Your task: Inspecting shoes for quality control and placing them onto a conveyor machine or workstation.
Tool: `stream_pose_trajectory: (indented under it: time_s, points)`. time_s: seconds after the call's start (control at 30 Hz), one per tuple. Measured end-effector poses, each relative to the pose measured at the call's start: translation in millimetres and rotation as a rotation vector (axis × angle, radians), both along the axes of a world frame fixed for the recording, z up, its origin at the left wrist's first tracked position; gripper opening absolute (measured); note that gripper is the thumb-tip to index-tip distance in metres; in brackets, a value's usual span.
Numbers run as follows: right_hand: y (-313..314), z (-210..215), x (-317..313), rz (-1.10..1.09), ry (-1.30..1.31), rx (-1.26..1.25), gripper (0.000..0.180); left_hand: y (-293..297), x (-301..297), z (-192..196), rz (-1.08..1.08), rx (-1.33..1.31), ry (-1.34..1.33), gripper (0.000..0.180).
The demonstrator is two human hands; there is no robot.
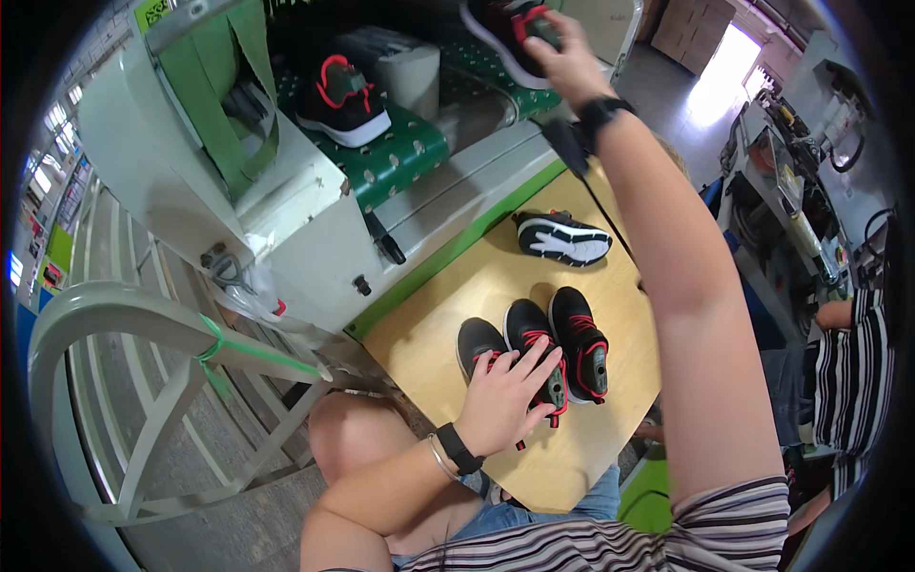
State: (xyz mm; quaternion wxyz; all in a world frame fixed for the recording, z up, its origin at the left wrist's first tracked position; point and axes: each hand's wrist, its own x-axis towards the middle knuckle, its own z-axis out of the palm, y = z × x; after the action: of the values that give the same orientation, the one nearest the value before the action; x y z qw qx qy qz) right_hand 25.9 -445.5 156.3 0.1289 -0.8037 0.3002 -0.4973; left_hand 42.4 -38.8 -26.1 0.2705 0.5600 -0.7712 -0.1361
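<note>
The fingers (530,365) of the left hand (503,400) lie spread and pressed over two black shoes with red trim (515,353), standing upright side by side on the wooden worktop (448,315). A third matching shoe (579,343) stands just right of them, touching the pair. The right hand (567,62) is raised far up, its fingers pinching another black shoe (500,29) above the green belt (400,157). One shoe (341,100) rides on that belt to the left. A shoe lying on its side (562,238), white sole showing, rests farther back near the worktop's right edge. Bare wood lies open between it and the near group, and toward the near edge
</note>
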Motion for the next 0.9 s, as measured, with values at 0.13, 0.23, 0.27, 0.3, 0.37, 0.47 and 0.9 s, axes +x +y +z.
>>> stream_pose_trajectory:
  time_s: [0.13, 0.23, 0.27, 0.3, 0.37, 0.47, 0.9]
  points:
    - [1.9, -42.1, 78.1, 0.151, 0.322, 0.164, 0.090, 5.6, 17.0, -1.8, 0.064, 0.006, 0.025, 0.081]
    - [29.2, -70.7, 53.5, 0.291, 0.337, 0.310, 0.109, 10.8, 18.7, -2.8, 0.097, 0.031, 0.034, 0.082]
    - [26.1, -88.9, 22.8, 0.306, 0.490, 0.129, 0.118, 8.3, 15.9, -2.2, 0.081, 0.023, 0.035, 0.082]
    - [38.6, -105.1, -6.4, 0.242, 0.658, 0.116, 0.124, 5.9, 14.3, -2.8, 0.084, 0.013, 0.045, 0.083]
    - [63.0, -144.5, -70.8, 0.206, 0.759, 0.564, 0.129, 4.9, 12.2, -3.1, 0.076, 0.008, 0.045, 0.083]
    - [91.5, -198.0, -149.6, 0.081, 0.786, 0.499, 0.104, 1.8, 9.8, 2.9, 0.070, 0.020, 0.045, 0.082]
    - [250.3, -117.8, -279.4, 0.220, 0.373, -0.172, 0.074, -40.2, 28.2, 46.0, -0.230, 0.387, 1.223, 0.109]
